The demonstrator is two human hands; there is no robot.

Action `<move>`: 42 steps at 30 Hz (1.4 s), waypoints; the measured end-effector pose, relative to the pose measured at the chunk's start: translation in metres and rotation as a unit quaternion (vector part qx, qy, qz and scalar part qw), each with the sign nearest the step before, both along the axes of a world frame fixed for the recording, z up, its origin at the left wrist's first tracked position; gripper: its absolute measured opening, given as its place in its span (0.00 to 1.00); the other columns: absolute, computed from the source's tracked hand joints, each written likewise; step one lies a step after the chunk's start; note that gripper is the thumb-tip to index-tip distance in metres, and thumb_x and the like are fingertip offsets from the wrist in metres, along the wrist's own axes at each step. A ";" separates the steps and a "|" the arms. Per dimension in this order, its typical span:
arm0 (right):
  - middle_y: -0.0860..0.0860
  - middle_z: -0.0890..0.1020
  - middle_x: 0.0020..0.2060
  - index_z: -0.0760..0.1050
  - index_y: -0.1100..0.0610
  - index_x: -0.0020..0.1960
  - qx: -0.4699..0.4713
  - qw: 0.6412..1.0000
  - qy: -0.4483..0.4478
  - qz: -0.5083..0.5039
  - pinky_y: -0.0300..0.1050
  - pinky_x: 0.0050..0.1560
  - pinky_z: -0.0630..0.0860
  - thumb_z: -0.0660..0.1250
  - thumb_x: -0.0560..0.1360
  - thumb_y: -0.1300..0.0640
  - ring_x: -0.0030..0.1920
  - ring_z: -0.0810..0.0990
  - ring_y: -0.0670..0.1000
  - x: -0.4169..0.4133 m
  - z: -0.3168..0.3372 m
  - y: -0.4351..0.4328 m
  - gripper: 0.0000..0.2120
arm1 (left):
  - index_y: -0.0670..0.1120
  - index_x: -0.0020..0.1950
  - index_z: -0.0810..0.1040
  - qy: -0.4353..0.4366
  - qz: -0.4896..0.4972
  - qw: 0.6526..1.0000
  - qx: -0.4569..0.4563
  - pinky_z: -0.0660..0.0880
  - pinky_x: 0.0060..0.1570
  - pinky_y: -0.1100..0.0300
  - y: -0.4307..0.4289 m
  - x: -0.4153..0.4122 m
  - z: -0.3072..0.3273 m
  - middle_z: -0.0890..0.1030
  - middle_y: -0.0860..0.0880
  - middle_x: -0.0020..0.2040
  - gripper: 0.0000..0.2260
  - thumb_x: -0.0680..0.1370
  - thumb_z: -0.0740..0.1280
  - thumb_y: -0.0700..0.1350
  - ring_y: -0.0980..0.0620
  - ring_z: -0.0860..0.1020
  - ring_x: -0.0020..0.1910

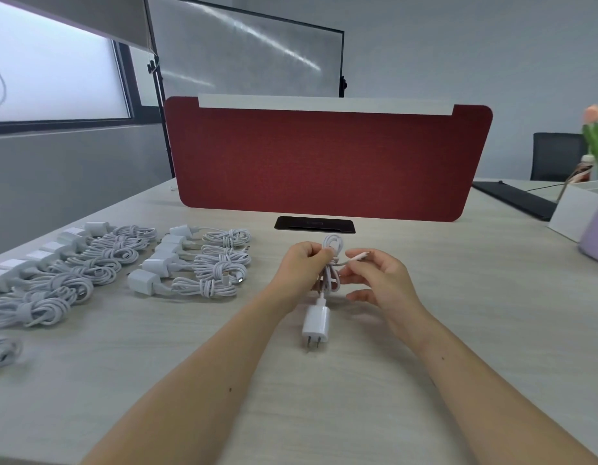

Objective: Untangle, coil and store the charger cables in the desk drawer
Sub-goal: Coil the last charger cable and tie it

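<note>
Left hand [302, 263], head view: was seen curled around the middle of a looped white charger cable [331, 245], held just above the desk [458, 313].
Right hand [381, 280]: was seen with thumb and forefinger pinched on the loose end of the same cable, the other fingers being left loosely spread below.
Connector tip [364, 254]: was shown poking out past the right forefinger, pointed to the right.
Plug adapter [316, 325]: was seen below the hands on the cable's near end, prongs turned toward the wearer; whether it rested on the desk could not be told.
Near row of coiled chargers [203, 263]: was laid out on the desk to the left of the hands, each cable wound and wrapped beside its white adapter.
Far row of coiled chargers [72, 266]: was set further left, running to the desk's edge.
Red divider [324, 159]: was stood upright across the back of the desk.
Black cable port [314, 224]: was set into the desk just in front of the divider.
White box [572, 213]: was placed at the right edge.
</note>
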State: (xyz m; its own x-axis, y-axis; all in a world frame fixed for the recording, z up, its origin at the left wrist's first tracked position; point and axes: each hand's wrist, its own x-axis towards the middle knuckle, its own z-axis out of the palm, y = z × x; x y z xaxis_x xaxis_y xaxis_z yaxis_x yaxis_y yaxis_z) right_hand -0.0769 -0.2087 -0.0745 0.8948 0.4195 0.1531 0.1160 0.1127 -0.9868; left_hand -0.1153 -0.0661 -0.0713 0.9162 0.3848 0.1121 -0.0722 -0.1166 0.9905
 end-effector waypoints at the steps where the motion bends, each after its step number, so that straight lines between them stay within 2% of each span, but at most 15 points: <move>1: 0.54 0.85 0.38 0.78 0.58 0.55 0.005 1.000 0.004 0.010 0.44 0.34 0.79 0.62 0.80 0.63 0.42 0.85 0.51 0.000 0.000 0.000 0.07 | 0.43 0.42 0.76 0.002 0.001 1.000 -0.012 0.78 0.35 0.55 0.001 0.001 0.000 0.80 0.44 0.34 0.09 0.81 0.65 0.43 0.49 0.78 0.30; 5: 0.51 0.82 0.41 0.80 0.55 0.54 -0.008 1.000 -0.020 0.012 0.43 0.38 0.77 0.60 0.82 0.62 0.45 0.81 0.49 0.002 -0.003 0.002 0.10 | 0.43 0.42 0.76 0.009 0.003 0.999 -0.050 0.79 0.35 0.56 0.005 0.001 0.001 0.81 0.45 0.34 0.08 0.80 0.66 0.42 0.51 0.78 0.31; 9: 0.51 0.83 0.49 0.81 0.55 0.53 -0.005 0.999 -0.044 0.016 0.42 0.42 0.80 0.62 0.82 0.61 0.48 0.81 0.46 0.001 -0.004 0.003 0.09 | 0.43 0.43 0.77 0.013 0.009 0.999 -0.038 0.78 0.34 0.58 0.007 0.000 0.000 0.81 0.44 0.37 0.07 0.80 0.65 0.41 0.50 0.79 0.34; 13: 0.50 0.86 0.44 0.81 0.57 0.53 -0.014 0.997 -0.073 0.031 0.46 0.48 0.80 0.63 0.81 0.61 0.49 0.84 0.45 -0.001 -0.004 0.004 0.08 | 0.44 0.44 0.76 -0.003 0.022 1.000 -0.013 0.78 0.33 0.57 0.011 0.001 -0.002 0.82 0.46 0.37 0.04 0.79 0.68 0.40 0.49 0.82 0.36; 16: 0.47 0.86 0.41 0.81 0.54 0.53 -0.016 0.996 -0.081 0.021 0.44 0.48 0.79 0.66 0.79 0.60 0.46 0.83 0.42 0.000 -0.004 0.004 0.06 | 0.41 0.49 0.78 -0.021 0.038 0.999 0.022 0.77 0.32 0.59 0.011 0.002 -0.003 0.82 0.45 0.39 0.03 0.77 0.70 0.38 0.51 0.82 0.35; 19: 0.48 0.86 0.38 0.78 0.56 0.56 -0.003 0.998 -0.058 0.009 0.43 0.49 0.78 0.70 0.77 0.60 0.43 0.83 0.43 0.004 -0.003 0.003 0.09 | 0.39 0.50 0.79 -0.054 0.039 0.996 0.058 0.80 0.37 0.54 0.008 0.004 -0.004 0.82 0.44 0.43 0.05 0.76 0.71 0.36 0.50 0.82 0.37; 21: 0.51 0.86 0.39 0.76 0.58 0.59 -0.002 0.999 -0.033 0.006 0.44 0.50 0.78 0.72 0.75 0.58 0.42 0.83 0.45 0.006 -0.004 0.002 0.13 | 0.43 0.48 0.80 -0.073 0.036 0.992 0.097 0.81 0.44 0.48 0.006 0.004 -0.005 0.82 0.46 0.44 0.03 0.75 0.71 0.37 0.50 0.81 0.39; 23: 0.52 0.85 0.39 0.76 0.58 0.60 -0.007 1.000 -0.013 0.007 0.44 0.51 0.78 0.73 0.74 0.58 0.39 0.81 0.44 0.008 -0.004 0.001 0.15 | 0.48 0.45 0.80 -0.086 0.026 0.987 0.131 0.82 0.46 0.46 0.004 0.004 -0.006 0.82 0.49 0.43 0.06 0.75 0.71 0.37 0.52 0.81 0.38; 26: 0.51 0.85 0.37 0.78 0.59 0.59 -0.011 1.000 0.013 0.021 0.45 0.51 0.77 0.74 0.74 0.58 0.35 0.80 0.43 0.011 -0.006 0.000 0.15 | 0.47 0.48 0.82 -0.101 0.009 0.982 0.157 0.82 0.43 0.48 0.000 0.003 -0.008 0.84 0.47 0.44 0.07 0.76 0.70 0.35 0.52 0.82 0.38; 29: 0.54 0.85 0.37 0.81 0.60 0.56 -0.003 0.999 0.032 0.025 0.45 0.48 0.74 0.73 0.74 0.59 0.37 0.80 0.47 0.014 -0.006 -0.002 0.11 | 0.46 0.50 0.83 -0.114 -0.009 0.979 0.171 0.82 0.43 0.49 -0.001 0.002 -0.008 0.84 0.47 0.45 0.08 0.77 0.69 0.35 0.52 0.83 0.38; 32: 0.56 0.86 0.39 0.82 0.60 0.53 0.002 0.999 0.035 0.021 0.44 0.47 0.74 0.72 0.75 0.61 0.42 0.81 0.50 0.016 -0.006 -0.003 0.08 | 0.51 0.51 0.83 -0.122 -0.030 0.973 0.195 0.82 0.46 0.50 0.001 0.002 -0.011 0.85 0.49 0.46 0.10 0.77 0.68 0.36 0.50 0.84 0.42; 34: 0.55 0.86 0.39 0.83 0.59 0.52 0.001 0.999 0.034 0.016 0.44 0.47 0.74 0.71 0.75 0.61 0.41 0.80 0.50 0.016 -0.007 -0.003 0.06 | 0.53 0.51 0.83 -0.120 -0.046 0.969 0.213 0.82 0.47 0.50 0.002 0.002 -0.012 0.85 0.51 0.46 0.11 0.78 0.68 0.37 0.51 0.83 0.44; 38: 0.55 0.85 0.37 0.83 0.59 0.50 0.008 0.999 0.039 0.002 0.44 0.46 0.74 0.71 0.76 0.62 0.39 0.77 0.49 0.016 -0.009 -0.004 0.04 | 0.51 0.57 0.83 -0.112 -0.078 0.961 0.242 0.80 0.50 0.54 0.004 0.002 -0.013 0.85 0.54 0.47 0.12 0.79 0.65 0.37 0.53 0.83 0.46; 42: 0.53 0.85 0.35 0.83 0.58 0.48 0.014 0.999 0.043 -0.028 0.46 0.46 0.76 0.71 0.76 0.62 0.37 0.77 0.49 0.020 -0.012 -0.004 0.03 | 0.50 0.64 0.80 -0.103 -0.085 0.955 0.263 0.78 0.56 0.57 0.003 0.001 -0.013 0.84 0.55 0.53 0.14 0.81 0.64 0.38 0.57 0.82 0.52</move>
